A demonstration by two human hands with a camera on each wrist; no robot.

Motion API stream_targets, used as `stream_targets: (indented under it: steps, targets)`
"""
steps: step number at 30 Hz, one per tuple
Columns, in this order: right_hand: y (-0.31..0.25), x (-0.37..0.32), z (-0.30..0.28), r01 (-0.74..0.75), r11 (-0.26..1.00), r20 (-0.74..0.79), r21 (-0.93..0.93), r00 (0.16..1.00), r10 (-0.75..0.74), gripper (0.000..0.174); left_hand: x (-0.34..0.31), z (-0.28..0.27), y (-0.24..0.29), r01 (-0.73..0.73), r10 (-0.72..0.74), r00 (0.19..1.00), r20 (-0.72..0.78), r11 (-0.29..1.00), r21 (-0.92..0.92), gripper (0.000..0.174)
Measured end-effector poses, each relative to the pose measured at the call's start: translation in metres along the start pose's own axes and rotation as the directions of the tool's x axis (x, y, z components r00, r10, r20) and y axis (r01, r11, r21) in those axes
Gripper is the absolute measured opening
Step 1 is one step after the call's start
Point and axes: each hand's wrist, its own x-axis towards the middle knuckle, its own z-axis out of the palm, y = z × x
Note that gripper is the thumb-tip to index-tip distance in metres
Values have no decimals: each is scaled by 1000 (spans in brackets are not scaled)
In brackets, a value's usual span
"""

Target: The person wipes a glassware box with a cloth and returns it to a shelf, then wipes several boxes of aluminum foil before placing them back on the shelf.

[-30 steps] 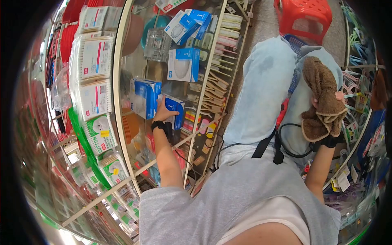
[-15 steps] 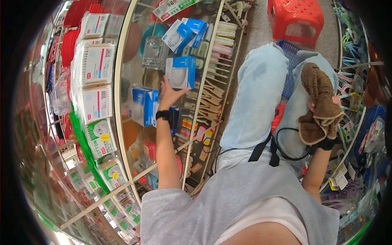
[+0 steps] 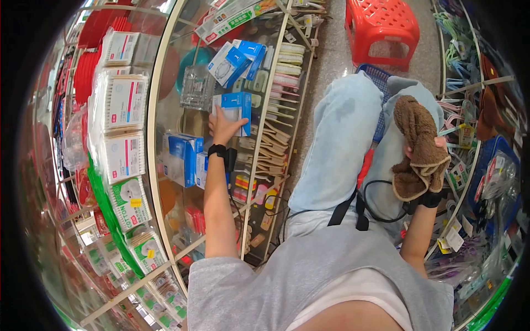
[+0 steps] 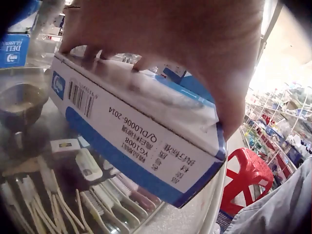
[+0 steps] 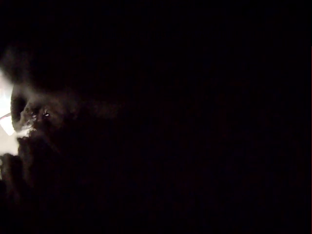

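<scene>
My left hand (image 3: 225, 128) spans a blue-and-white box (image 3: 239, 103) on the glass shelf, thumb at one end and fingers at the other. In the left wrist view the box (image 4: 131, 131) shows its long printed side with a barcode, and the palm arches over its top. Farther along the shelf lie two similar boxes (image 3: 236, 63); more blue boxes (image 3: 183, 157) stand nearer, beside my left wrist. My right hand (image 3: 440, 142) grips a bunched brown cloth (image 3: 415, 121) over the leg. The right wrist view is almost wholly dark, covered by the cloth.
Clear glassware (image 3: 197, 87) stands beside the boxes. Below the glass, brushes (image 3: 274, 138) lie in rows. Packs of cotton swabs (image 3: 126, 99) line the left side. A red stool (image 3: 383, 27) and a blue basket (image 3: 376, 77) are ahead; hangers (image 3: 455, 55) hang at right.
My left hand has moved from the nearer boxes to the single box farther along and now holds it. The right hand keeps the cloth. The head view has shifted slightly.
</scene>
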Motion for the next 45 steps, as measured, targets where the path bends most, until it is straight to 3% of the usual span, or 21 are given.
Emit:
stream_targets:
  steps: [5,7,9,12,15,16,18,20,21,22,25,26,28,31,32,34,38,39,42,43,45]
  targets:
    - [11,-6,30,131,991,-333,-31,934,-134,53,-16,-10,2,-67,66,998,-8,975,-213,112]
    - [11,-10,38,118,987,-316,-112,937,-148,55,-29,-16,12,-80,104,994,27,887,-455,106]
    - [16,-10,63,132,976,-341,-171,922,-184,55,-62,-33,42,-19,148,983,106,661,-750,101]
    - [43,4,105,253,923,-197,-291,928,-317,66,-100,-46,77,-90,266,960,83,580,-809,96]
    - [78,13,125,332,819,-74,-468,909,-410,78,-142,-56,126,-104,479,872,105,391,-915,97]
    - [92,10,143,385,654,-24,-651,851,-525,75,-156,-56,143,-84,490,865,111,359,-930,99]
    - [115,9,169,521,211,318,-827,743,-589,68,-182,-51,166,139,506,824,256,259,-956,98]
    - [123,13,185,636,71,506,-768,672,-541,63,-208,-47,181,324,497,790,359,159,-933,89]
    - [123,15,188,676,22,546,-736,614,-570,63,-215,-35,171,470,533,758,375,-48,-882,89]
    - [119,18,188,713,-30,586,-701,552,-593,62,-221,-39,181,522,589,725,357,-133,-842,93]
    - [87,16,187,602,-37,448,-798,550,-705,59,-239,-54,210,593,730,649,211,-312,-743,105]
    - [81,20,180,574,29,356,-818,547,-758,56,-244,-54,205,580,700,680,218,-330,-745,107]
    - [70,26,165,483,21,284,-875,548,-787,54,-250,-54,188,523,588,766,260,-335,-784,110]
    - [76,11,162,392,-43,297,-919,614,-732,54,-253,-53,186,455,469,836,285,-304,-837,115]
    - [81,1,171,366,-107,331,-924,628,-704,56,-254,-54,189,411,417,864,281,-262,-873,117]
    - [94,-11,185,387,-303,485,-871,578,-656,56,-252,-54,193,380,376,883,281,-223,-898,117]
    - [92,-15,207,562,-363,663,-743,543,-516,59,-246,-56,195,392,463,840,282,-158,-906,118]
    - [86,-15,209,606,-325,682,-726,571,-457,60,-246,-58,195,390,481,831,279,-147,-909,119]
    - [78,5,198,629,-210,615,-749,542,-573,61,-247,-57,198,378,527,808,263,-120,-918,119]
    - [66,8,195,642,-82,550,-763,576,-605,60,-247,-58,199,372,543,800,256,-115,-921,120]
    - [52,11,178,567,-50,424,-822,552,-718,54,-249,-57,202,344,578,782,232,-92,-934,120]
